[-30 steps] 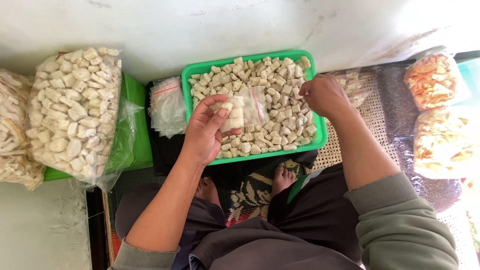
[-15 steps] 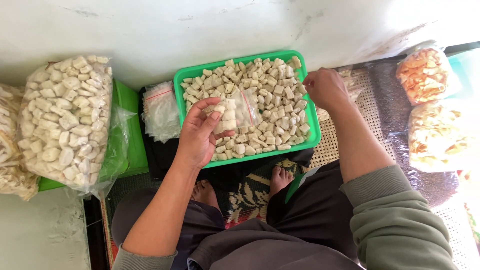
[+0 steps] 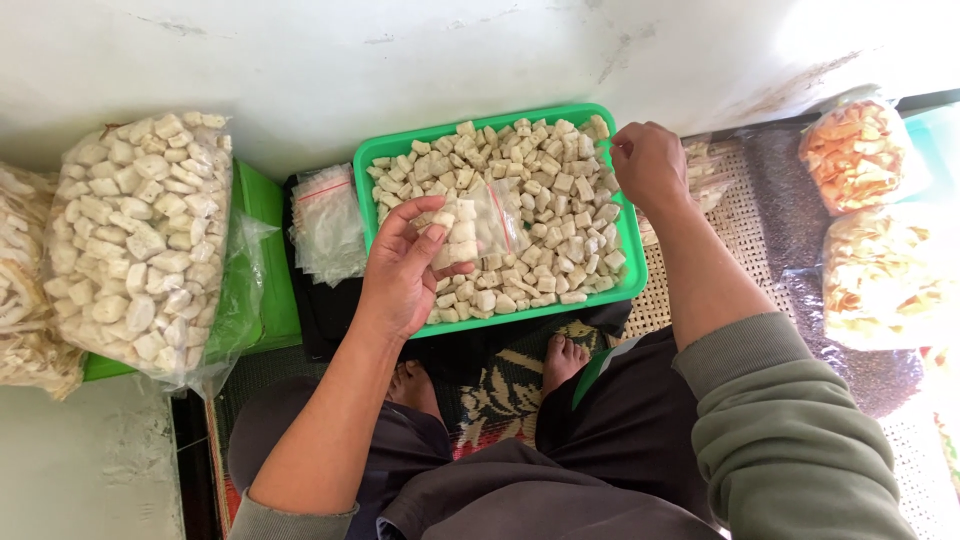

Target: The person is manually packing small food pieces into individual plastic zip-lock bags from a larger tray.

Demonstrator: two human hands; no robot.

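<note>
The left hand [image 3: 400, 275] holds a small clear bag [image 3: 478, 232] partly filled with pale cubes, the thumb and fingers pinching its near-left edge over the green tray [image 3: 632, 262]. The bag's far right part lies against the loose cubes [image 3: 545, 190] that fill the tray, and its clear film is hard to tell from them there. The right hand [image 3: 648, 165] sits at the tray's far right corner, fingers curled together; whether they pinch a cube cannot be told, since the fingertips are turned away.

A stack of empty clear bags [image 3: 325, 225] lies just left of the tray on a dark cloth. Further left a big bag of pale cubes [image 3: 140, 240] rests on a green box [image 3: 265, 260], which it mostly hides. Another bag of pale strips [image 3: 25, 300] is cut off at the left edge. On the right, two bags of orange chips [image 3: 860, 150] are washed out by bright light. Bare feet [image 3: 565, 358] show near the tray, on a patterned mat.
</note>
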